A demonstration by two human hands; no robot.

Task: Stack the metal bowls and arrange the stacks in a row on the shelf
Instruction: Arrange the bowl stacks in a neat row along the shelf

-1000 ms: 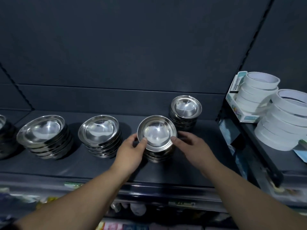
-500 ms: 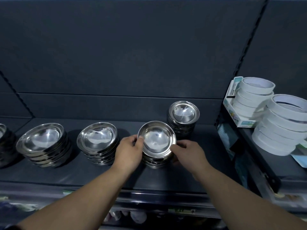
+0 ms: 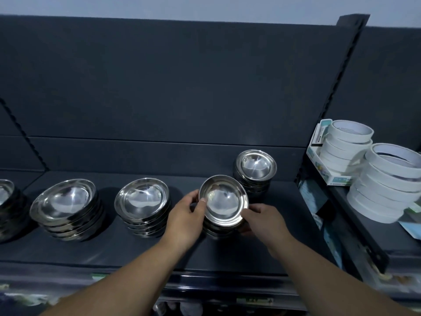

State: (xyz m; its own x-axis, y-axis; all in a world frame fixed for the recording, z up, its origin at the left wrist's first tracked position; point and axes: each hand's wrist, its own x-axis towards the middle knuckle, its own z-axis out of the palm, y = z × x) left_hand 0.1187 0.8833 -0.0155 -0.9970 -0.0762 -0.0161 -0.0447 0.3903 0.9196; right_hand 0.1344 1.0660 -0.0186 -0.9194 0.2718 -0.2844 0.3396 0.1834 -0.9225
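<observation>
If I slide it carelessly, the tilted top bowl point(image 3: 224, 200) could slip off, or the small stack point(image 3: 217, 230) could clip its left neighbour. Along the shelf point(image 3: 159, 252) from the left: a cut-off stack point(image 3: 5, 197), a wide stack point(image 3: 66, 202), a medium stack point(image 3: 142, 199), nothing inside. My left hand point(image 3: 185, 215) pinches the top bowl's rim, my right hand point(image 3: 265, 221) curls round the small stack's other side. Just behind stands a back stack point(image 3: 256, 166), empty too; tape rolls point(image 3: 348, 144) far right

The bowls point(image 3: 224, 200) are shiny, smooth metal, bright like mirrors. The shelf point(image 3: 141, 252) is dark and dull, with a soft shine. The tape rolls point(image 3: 385, 185) look white, smooth and papery.
</observation>
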